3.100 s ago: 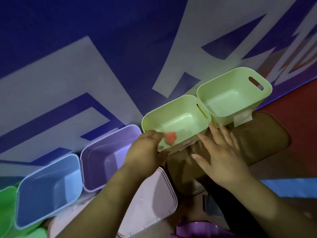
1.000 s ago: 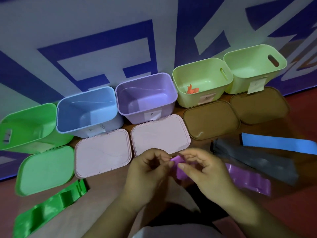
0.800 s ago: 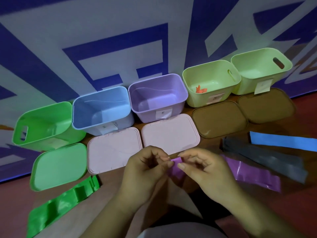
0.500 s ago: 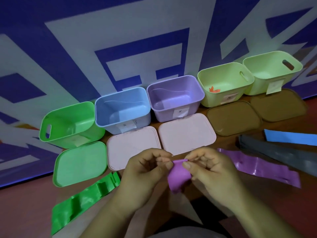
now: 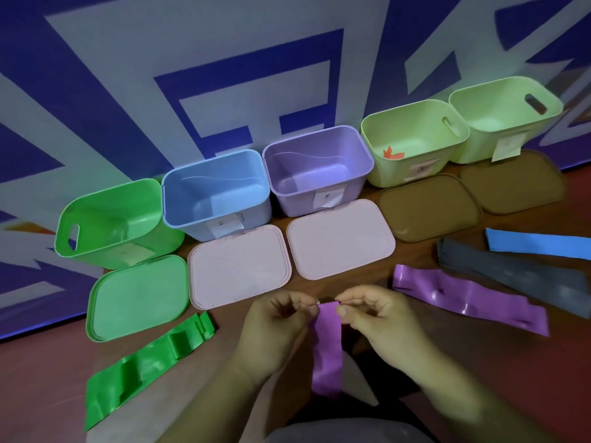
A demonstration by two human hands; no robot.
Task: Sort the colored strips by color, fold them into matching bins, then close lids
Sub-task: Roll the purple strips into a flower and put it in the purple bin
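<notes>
Fingertips of your left hand (image 5: 271,327) and right hand (image 5: 383,321) pinch the two top corners of a purple strip (image 5: 327,350), which hangs in the air over the middle of the near edge of the desk (image 5: 48,378); held so, it drapes straight, and I judge that you are squaring it for a fold; its home, the purple bin (image 5: 294,203), stands open at the middle of the far edge, against the wall, just beyond your hands; you have five bins in one row along that far edge: from the left a green bin (image 5: 105,251), a blue bin (image 5: 192,228), the purple one, a first pale green bin (image 5: 387,174) with an orange scrap (image 5: 392,154) in it, and a second pale green bin (image 5: 473,151) toward the far right corner; all are open, likely so strips can drop in; five lids lie flat, each just in front of a bin, ready for closing: one green lid (image 5: 137,298), two pink lids (image 5: 240,270), two brown lids (image 5: 428,209); loose strips lie apart by colour: one green strip (image 5: 144,369) toward the near left corner, a second purple strip (image 5: 470,298) right of your hands, one blue strip (image 5: 540,247) at the right edge, and a grey bundle (image 5: 518,273) between those two, whose layers I cannot count.
</notes>
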